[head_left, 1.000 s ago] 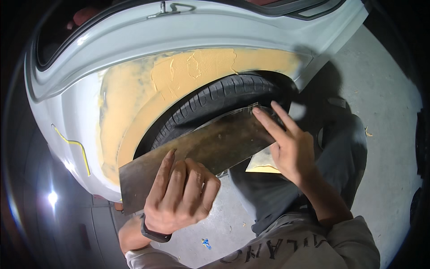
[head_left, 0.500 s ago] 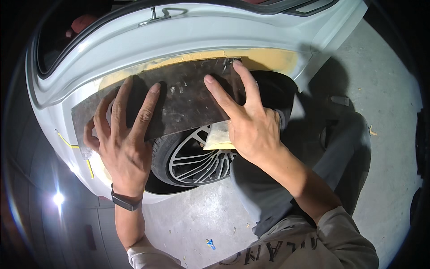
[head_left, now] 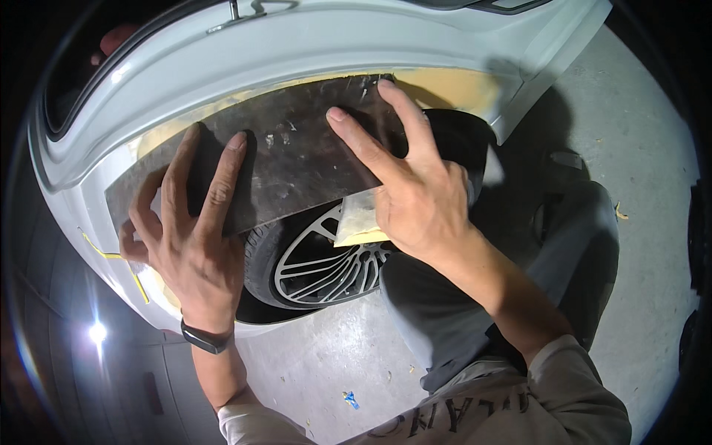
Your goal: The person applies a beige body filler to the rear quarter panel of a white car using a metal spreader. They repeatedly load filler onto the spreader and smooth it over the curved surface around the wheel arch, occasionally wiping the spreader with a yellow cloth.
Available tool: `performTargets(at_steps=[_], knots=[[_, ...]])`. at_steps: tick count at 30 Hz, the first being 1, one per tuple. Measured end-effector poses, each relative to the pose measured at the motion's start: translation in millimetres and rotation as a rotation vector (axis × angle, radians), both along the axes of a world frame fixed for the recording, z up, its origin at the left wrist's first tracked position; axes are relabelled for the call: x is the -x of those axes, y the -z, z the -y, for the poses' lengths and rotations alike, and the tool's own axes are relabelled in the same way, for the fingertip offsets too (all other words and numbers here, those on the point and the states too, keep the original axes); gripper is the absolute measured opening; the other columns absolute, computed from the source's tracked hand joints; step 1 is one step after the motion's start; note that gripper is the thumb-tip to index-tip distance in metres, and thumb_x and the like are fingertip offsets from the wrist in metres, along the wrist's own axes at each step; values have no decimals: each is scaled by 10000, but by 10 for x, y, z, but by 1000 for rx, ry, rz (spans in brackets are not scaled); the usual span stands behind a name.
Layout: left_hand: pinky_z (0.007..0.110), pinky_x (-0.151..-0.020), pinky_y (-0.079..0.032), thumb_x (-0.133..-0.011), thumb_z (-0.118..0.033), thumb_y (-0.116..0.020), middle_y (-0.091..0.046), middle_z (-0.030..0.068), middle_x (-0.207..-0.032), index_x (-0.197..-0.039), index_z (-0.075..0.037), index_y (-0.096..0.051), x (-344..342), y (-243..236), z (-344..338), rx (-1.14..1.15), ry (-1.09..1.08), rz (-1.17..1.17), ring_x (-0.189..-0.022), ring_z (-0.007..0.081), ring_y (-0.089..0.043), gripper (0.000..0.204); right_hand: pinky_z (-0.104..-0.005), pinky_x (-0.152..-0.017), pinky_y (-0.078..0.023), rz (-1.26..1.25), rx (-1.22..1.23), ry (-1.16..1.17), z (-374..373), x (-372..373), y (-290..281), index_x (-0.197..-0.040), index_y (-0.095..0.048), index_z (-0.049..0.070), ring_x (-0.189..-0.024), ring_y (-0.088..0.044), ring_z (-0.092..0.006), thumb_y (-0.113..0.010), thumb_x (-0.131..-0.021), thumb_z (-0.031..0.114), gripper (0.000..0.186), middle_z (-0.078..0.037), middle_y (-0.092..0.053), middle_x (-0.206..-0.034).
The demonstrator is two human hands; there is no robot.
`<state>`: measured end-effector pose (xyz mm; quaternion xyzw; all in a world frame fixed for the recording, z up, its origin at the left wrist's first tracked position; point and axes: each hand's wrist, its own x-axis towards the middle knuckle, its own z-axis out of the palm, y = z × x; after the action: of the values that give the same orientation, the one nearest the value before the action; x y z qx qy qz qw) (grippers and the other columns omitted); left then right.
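Note:
A dark, flexible rectangular sheet (head_left: 293, 159) lies bent along the white car panel above the wheel, covering much of a yellow filler patch (head_left: 445, 87). My left hand (head_left: 193, 248) grips the sheet's left part, fingers spread over its face and thumb hidden. At the right end, my right hand (head_left: 423, 200) presses two stretched fingers on the sheet near its upper edge. Under that palm, a pale spreader (head_left: 360, 216) with yellow paste along its lower edge sticks out to the left. The grip on the spreader is mostly hidden.
Below the sheet are the tyre (head_left: 259, 271) and silver-spoked rim (head_left: 319, 271). A metal striker (head_left: 234, 10) juts from the panel above. My bent leg (head_left: 567, 256) is at the right. A blue scrap (head_left: 350, 400) lies on the concrete floor (head_left: 311, 363).
The view has shifted slightly. Both hands have slid the dark sheet a little upward over the yellow patch. The spreader stays under my right palm.

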<state>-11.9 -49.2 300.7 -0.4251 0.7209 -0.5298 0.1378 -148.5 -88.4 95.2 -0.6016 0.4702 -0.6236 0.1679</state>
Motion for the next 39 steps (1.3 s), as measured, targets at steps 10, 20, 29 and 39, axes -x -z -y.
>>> performTargets(at_steps=[10, 20, 29, 39], knots=[[379, -1020, -361, -710, 107, -669, -625, -36, -1463, -1394, -380, -685, -155, 660, -357, 80, -116, -185, -1129, 240, -541, 839, -352, -464, -596, -86, 120, -26, -7, -6, 328, -1473, -585, 368, -572, -681, -222, -612, -779, -46, 809, -174, -434, -1580], [398, -1076, -322, -790, 6, -648, -639, -39, -1458, -1363, -358, -715, 51, 573, -517, 37, -79, -180, -1198, 238, -535, 681, -348, -528, -607, -49, 70, -62, -244, 90, 275, -1426, -653, 315, -847, -748, -303, -578, -692, -121, 857, -192, -486, -1522], [399, -1082, -379, -843, -111, -758, -639, -120, -1450, -1368, -452, -680, 32, -111, -38, 77, 25, 106, -1210, 220, -591, 630, -378, -538, -599, 54, 35, 25, -63, 28, -85, -1478, -602, 313, -761, -722, -326, -629, -746, -92, 837, -236, -466, -1496], [374, -1091, -406, -732, 20, -679, -639, -71, -1447, -1330, -443, -714, -37, -57, 74, 70, 71, 33, -1209, 244, -543, 758, -371, -581, -615, 98, 66, 20, 30, -50, -72, -1459, -626, 289, -904, -728, -337, -620, -732, -86, 819, -228, -477, -1485]])
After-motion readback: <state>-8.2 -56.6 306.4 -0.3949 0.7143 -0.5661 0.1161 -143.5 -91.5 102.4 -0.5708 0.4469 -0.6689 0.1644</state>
